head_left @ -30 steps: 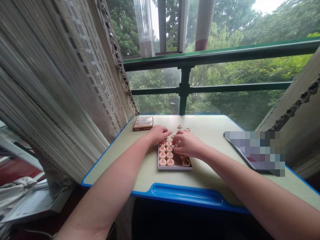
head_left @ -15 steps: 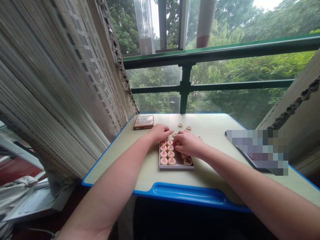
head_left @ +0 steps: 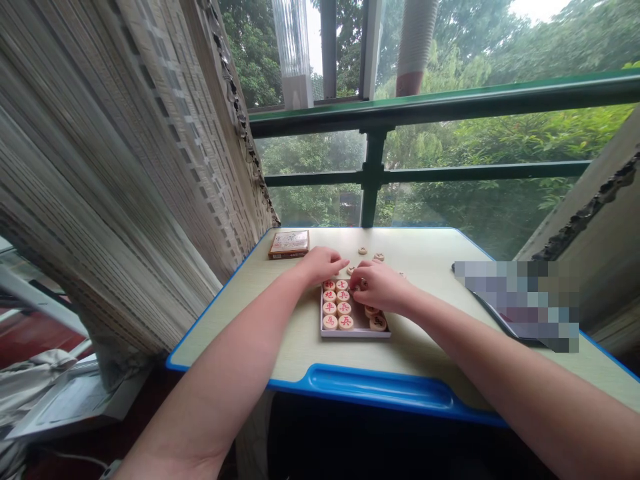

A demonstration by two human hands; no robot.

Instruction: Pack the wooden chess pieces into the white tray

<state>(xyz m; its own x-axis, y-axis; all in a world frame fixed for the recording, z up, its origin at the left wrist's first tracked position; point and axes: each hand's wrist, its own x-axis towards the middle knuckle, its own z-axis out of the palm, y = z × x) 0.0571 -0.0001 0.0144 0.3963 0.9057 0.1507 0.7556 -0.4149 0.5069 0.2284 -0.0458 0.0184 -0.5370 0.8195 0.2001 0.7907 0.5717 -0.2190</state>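
Note:
A shallow white box (head_left: 356, 335) on the table holds round wooden xiangqi pieces. Two columns of red-marked pieces (head_left: 344, 309) fill its left side, and a dark-marked piece (head_left: 377, 323) lies at its near right corner. Over the box's far right part, my right hand (head_left: 383, 285) has its fingers pinched together at the edge of the red column. A xiangqi piece appears to be between them, mostly hidden. My left hand (head_left: 324, 263) rests by the far left corner with fingers stretched out, holding nothing visible. Loose pieces (head_left: 351, 271) lie just beyond the box.
A flat brown box (head_left: 289, 245) lies at the table's far left. More pieces (head_left: 379, 257) are scattered behind my right hand. On the right lies a dark-edged flat object (head_left: 515, 307), its face blurred out. A blue tray groove (head_left: 380, 387) runs along the front edge.
The view has shifted very slightly. My right hand stays over the box with a tiny movement of the fingers. My left hand keeps its place.

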